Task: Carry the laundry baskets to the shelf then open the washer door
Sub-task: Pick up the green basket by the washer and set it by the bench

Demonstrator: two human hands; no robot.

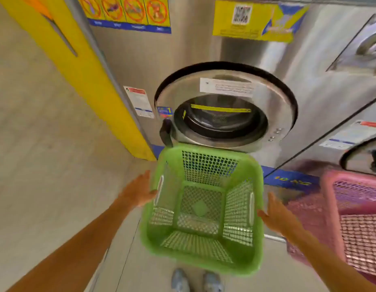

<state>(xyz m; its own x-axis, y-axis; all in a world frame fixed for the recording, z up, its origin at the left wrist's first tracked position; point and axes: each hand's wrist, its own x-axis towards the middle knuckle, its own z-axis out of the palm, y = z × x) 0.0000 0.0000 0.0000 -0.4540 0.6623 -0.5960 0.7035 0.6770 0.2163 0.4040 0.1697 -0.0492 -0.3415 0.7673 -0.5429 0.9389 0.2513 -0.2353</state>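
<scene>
An empty green mesh laundry basket [204,209] stands on the floor just below the washer's round steel door [225,108], which is closed, with a black handle [166,132] at its left. My left hand [138,189] is flat against the basket's left rim beside the handle slot, fingers spread. My right hand [275,213] lies open by the right rim, at most just touching it. A pink mesh laundry basket [355,224] sits to the right, partly cut off by the frame edge.
A yellow pillar [81,66] stands left of the steel washer front [183,49]. A second washer [362,144] is at the right. Bare tiled floor stretches to the left. My shoes [195,281] show at the bottom.
</scene>
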